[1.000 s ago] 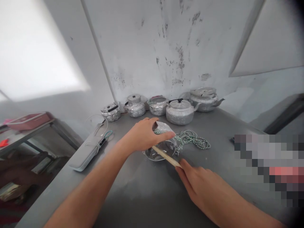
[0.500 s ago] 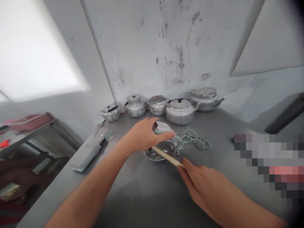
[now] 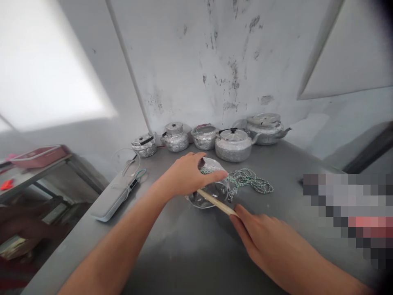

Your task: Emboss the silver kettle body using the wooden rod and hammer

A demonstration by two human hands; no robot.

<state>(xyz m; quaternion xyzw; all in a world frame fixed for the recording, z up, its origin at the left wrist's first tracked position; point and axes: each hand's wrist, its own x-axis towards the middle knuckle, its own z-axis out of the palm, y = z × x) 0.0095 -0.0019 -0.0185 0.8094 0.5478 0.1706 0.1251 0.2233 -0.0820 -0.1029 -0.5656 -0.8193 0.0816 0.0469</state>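
Mid-table a dented silvery metal pot point(image 3: 199, 202) lies tipped, its round mouth toward me. My left hand point(image 3: 192, 174) is wrapped over its left and upper side, thumb stretched across the top; the other fingertips are out of sight behind. In my right hand point(image 3: 254, 229) is a wooden stick point(image 3: 216, 203), gripped at its near end between thumb and fingers. The stick's far end reaches the pot's mouth, below my left palm. A green-and-white braided cord point(image 3: 248, 180) runs along the pot and lies in loops to its right.
Along the wall stand several dented aluminium kettles and pots, among them a lidded kettle point(image 3: 233, 145) and a larger kettle point(image 3: 266, 129). A grey case point(image 3: 115, 198) with a cable lies at the left table edge. A pink tray point(image 3: 39, 156) sits on a side table.
Hands, stick and pot hold nearly the same pose; the whole view has shifted only very slightly.
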